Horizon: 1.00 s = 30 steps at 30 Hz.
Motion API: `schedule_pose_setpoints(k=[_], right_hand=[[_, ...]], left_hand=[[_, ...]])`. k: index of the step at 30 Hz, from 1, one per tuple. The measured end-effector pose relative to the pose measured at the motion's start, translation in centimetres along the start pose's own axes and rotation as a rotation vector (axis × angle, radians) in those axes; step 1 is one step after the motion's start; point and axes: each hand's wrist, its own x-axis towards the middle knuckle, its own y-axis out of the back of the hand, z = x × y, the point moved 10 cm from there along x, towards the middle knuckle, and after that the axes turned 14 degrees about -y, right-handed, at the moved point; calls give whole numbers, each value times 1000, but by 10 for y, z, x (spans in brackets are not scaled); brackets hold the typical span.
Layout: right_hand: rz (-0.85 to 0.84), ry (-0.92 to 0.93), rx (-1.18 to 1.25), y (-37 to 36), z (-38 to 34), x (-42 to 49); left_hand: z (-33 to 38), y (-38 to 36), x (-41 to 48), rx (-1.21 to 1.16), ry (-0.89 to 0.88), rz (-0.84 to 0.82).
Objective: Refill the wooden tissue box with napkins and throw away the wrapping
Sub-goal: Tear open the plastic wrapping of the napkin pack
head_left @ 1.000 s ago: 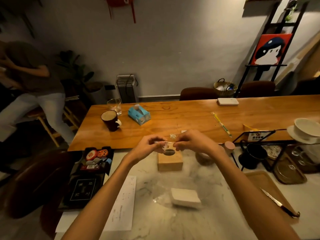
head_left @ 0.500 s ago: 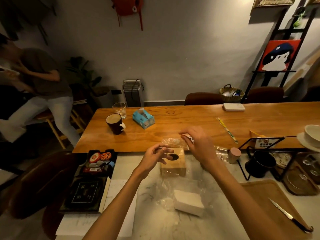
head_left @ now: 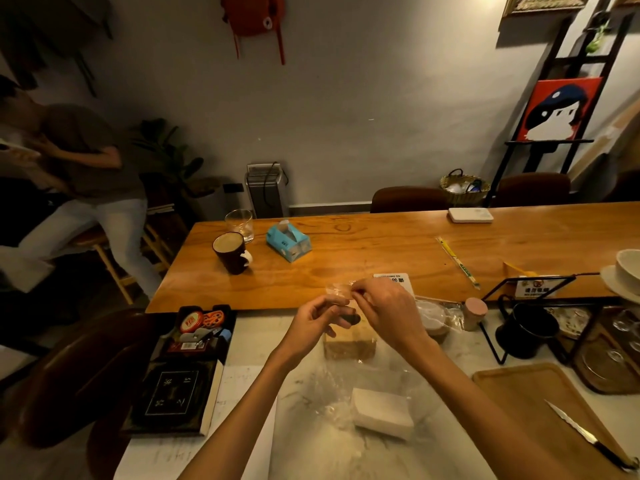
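Observation:
The wooden tissue box (head_left: pixel 349 344) stands on the marble counter, its dark oval slot partly hidden behind my hands. Just above it my left hand (head_left: pixel 317 323) and my right hand (head_left: pixel 388 311) pinch a small piece of clear plastic wrapping (head_left: pixel 337 289) between their fingertips. A white stack of napkins (head_left: pixel 382 412) lies nearer to me, in an opened clear plastic wrapper (head_left: pixel 329 403) that spreads over the counter.
A wooden board (head_left: pixel 526 407) with a knife (head_left: pixel 585 436) lies at the right. A black tray of small items (head_left: pixel 199 332) and a dark book (head_left: pixel 173 398) sit at the left. A black wire rack with a black cup (head_left: pixel 526 329) stands right. A person sits far left.
My hands parted over the box, then came back together and now pinch the clear plastic piece a little higher and further back. The camera view tilted upward slightly.

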Motion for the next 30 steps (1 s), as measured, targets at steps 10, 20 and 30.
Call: schedule_pose_setpoints(k=[10,20,30], right_hand=[[27,-498,435,84,86,-19],[2,-835,892,30,154,-98],[76,-826,944,43,138,-100]], left_hand=[[-6,6,3,22,6,29],[85,-54,9,1139,-834,-43],[90,-141,41,1585,-970,-661]])
